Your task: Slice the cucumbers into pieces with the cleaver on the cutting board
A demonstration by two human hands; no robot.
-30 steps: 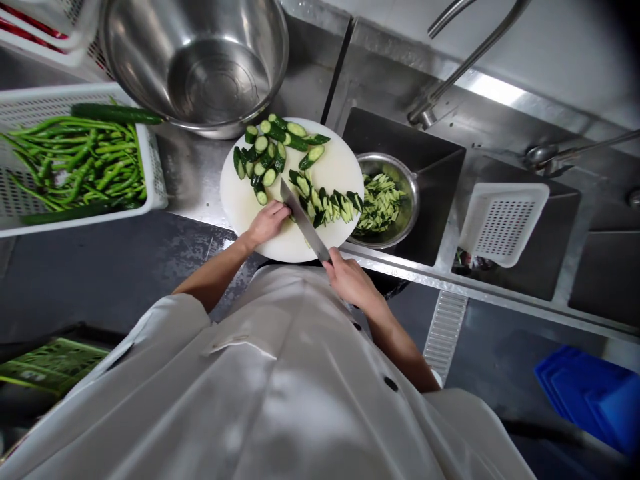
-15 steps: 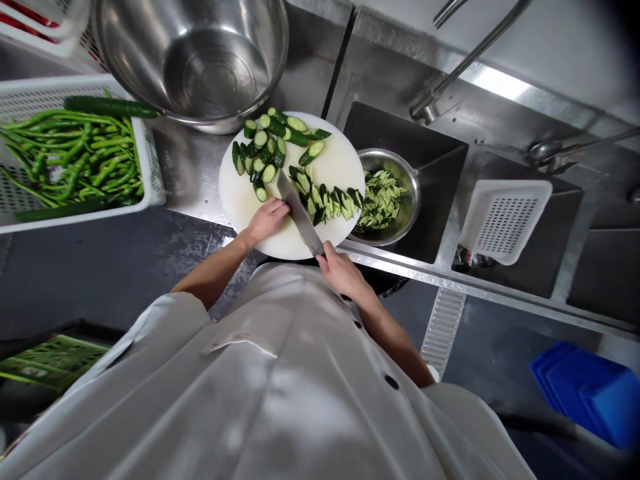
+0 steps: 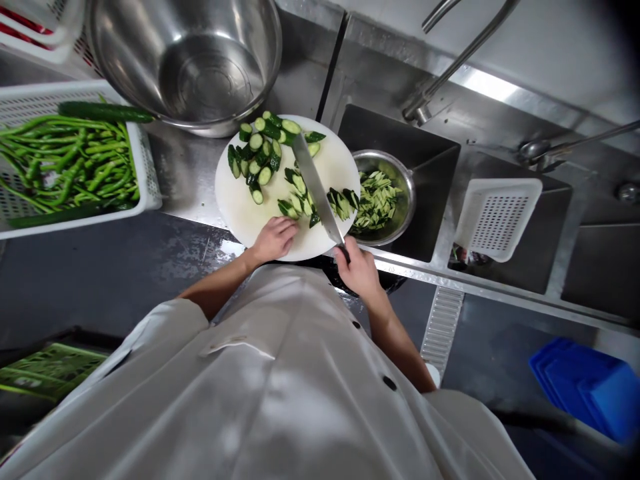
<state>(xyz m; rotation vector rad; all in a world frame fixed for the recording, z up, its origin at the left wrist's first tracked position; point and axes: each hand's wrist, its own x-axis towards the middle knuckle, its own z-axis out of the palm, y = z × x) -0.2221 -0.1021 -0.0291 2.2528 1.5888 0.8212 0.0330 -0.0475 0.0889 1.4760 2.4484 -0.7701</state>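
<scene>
My right hand (image 3: 361,270) is closed round the handle of a wide-bladed kitchen knife (image 3: 317,187). Its blade slants up and left across a round white cutting board (image 3: 240,223), among the cut cucumber. My left hand (image 3: 274,240) rests at the board's near edge, fingers loosely bent and holding nothing I can see. Just beyond those fingers lie thin cucumber slices (image 3: 295,200), partly hidden by the blade. More cut slices (image 3: 343,202) sit right of the knife. Thicker cucumber chunks (image 3: 260,157) are heaped at the board's far left.
Beside the board on the right, a metal bowl (image 3: 410,213) holds cut cucumber strips. A large steel basin (image 3: 210,73) stands behind. To the left is a white basket (image 3: 150,173) of green chillies and cucumbers. Sinks, a tap (image 3: 423,107) and a white perforated basket (image 3: 500,217) lie right.
The knife has moved right, away from my left hand, and some slices now lie spread between them. My left hand has drawn back toward the board's near edge.
</scene>
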